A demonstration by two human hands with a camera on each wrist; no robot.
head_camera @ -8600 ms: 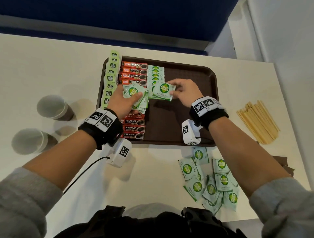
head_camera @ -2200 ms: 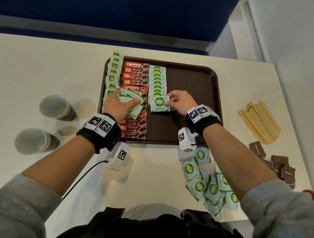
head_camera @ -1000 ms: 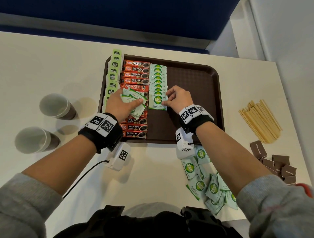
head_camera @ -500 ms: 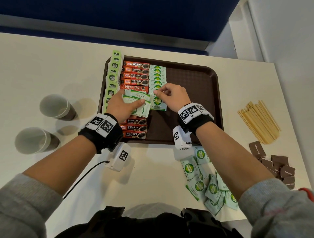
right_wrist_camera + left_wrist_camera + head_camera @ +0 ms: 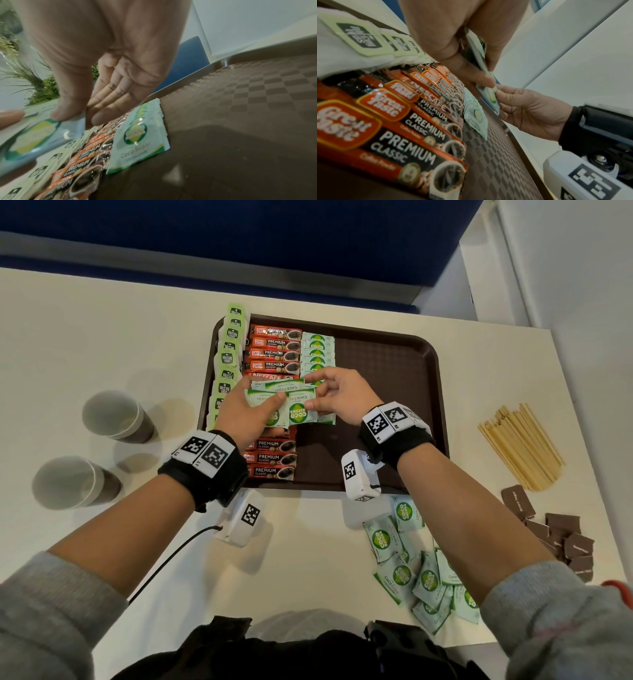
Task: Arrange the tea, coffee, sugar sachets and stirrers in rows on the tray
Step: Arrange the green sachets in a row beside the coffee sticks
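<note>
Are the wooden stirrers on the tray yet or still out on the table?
Out. The wooden stirrers lie in a loose bundle on the table, right of the tray and apart from it.

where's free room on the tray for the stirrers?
Free: the tray floor between the sugar row and its right rim, and below that row. Crowded: left side, with tea, coffee and both hands.

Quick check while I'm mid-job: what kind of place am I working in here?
Probably an office pantry or meeting-room refreshment corner. A dark brown plastic tray of coffee, tea and sugar sachets sits on a plain white table, with grey paper cups beside it and a blue partition panel behind.
</note>
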